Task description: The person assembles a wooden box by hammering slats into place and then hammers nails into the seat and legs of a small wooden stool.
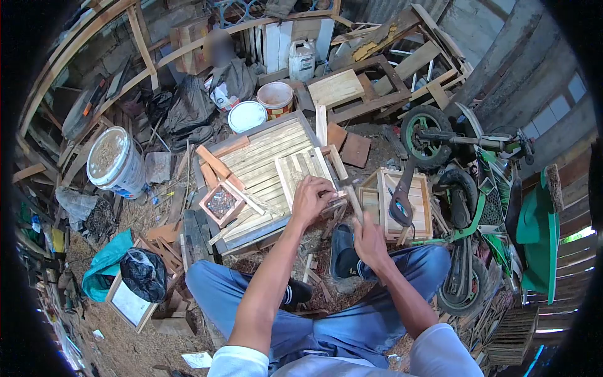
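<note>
My left hand is closed in a pinch at the right edge of a small slatted wooden panel. What its fingertips hold is too small to make out. In my right hand is a wooden stick-like handle, pointing up and away from me. Its upper end is close to my left fingertips, and whether it bears a tool head cannot be made out. The small panel lies on a larger slatted wooden panel in front of my knees.
A wooden box of nails or screws sits on the large panel's left side. A handsaw rests on a wooden drawer-like frame at right, beside a small green motorbike. Buckets stand behind; wood scraps litter the ground.
</note>
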Demonstrator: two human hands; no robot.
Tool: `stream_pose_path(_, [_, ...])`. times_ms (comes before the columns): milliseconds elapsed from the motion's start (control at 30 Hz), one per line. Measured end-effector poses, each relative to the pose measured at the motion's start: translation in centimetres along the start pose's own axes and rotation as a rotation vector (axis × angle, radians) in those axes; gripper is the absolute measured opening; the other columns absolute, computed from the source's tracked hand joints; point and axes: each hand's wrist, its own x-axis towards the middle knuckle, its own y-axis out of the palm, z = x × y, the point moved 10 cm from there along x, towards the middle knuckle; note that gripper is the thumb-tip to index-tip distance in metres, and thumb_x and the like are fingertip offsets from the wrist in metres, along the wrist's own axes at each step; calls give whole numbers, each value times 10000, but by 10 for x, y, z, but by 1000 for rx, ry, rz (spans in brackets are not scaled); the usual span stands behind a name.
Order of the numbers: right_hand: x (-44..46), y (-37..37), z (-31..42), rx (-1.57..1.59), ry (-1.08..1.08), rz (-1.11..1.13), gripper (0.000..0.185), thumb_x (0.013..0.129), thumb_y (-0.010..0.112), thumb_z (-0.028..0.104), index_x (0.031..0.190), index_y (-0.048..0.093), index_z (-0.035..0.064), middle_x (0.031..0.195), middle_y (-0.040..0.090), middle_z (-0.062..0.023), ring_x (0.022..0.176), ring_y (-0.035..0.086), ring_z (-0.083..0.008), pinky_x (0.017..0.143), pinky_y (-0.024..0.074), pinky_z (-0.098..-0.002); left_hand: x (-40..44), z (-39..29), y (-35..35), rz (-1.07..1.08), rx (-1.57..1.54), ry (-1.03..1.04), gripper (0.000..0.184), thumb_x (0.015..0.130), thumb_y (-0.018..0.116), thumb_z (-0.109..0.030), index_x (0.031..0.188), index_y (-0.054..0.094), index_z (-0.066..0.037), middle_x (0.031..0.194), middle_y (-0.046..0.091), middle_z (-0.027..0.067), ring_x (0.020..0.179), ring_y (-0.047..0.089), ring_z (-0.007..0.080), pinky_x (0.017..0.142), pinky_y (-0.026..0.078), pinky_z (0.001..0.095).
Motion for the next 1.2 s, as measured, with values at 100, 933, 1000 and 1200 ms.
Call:
stream_pose_path(100, [1, 13, -33, 62, 125, 26, 301, 1003, 485, 260, 1052, 480, -37, 747, 587, -333, 799, 568, -545, 688, 405, -602, 1, 0, 1, 24, 40, -14, 136, 766, 746, -212, 860, 769, -116, 1010, 704, -12, 1001, 555, 237, 923, 394, 390])
stream_pose_path(933, [2, -2, -5, 67, 88, 39, 285, 1005, 479, 262, 1046, 461, -20, 741, 589, -349, 767, 579, -555, 674, 428, -615, 6, -3, 7, 46, 96, 30, 126, 751, 755, -180, 850, 762, -102, 975, 716, 14, 908, 550, 254, 873, 410, 394])
stream_pose_path(1000, [0, 3, -9, 61, 73, 73, 268, 1004, 477, 246, 1047, 452, -18, 743, 590, -352, 761, 581, -554, 663, 430, -616, 6, -1, 8, 51, 118, 13, 124, 766, 735, -190, 861, 771, -120, 986, 716, -6, 938, 549, 243, 896, 390, 403])
stream_pose_path(1200, [-4, 4, -2, 51, 71, 41, 243, 1003, 479, 228, 1057, 436, -5, 742, 586, -352, 757, 575, -555, 652, 419, -618, 4, -3, 5, 43, 105, 4, 119, 759, 746, -185, 857, 769, -122, 984, 716, -23, 937, 550, 235, 899, 390, 385])
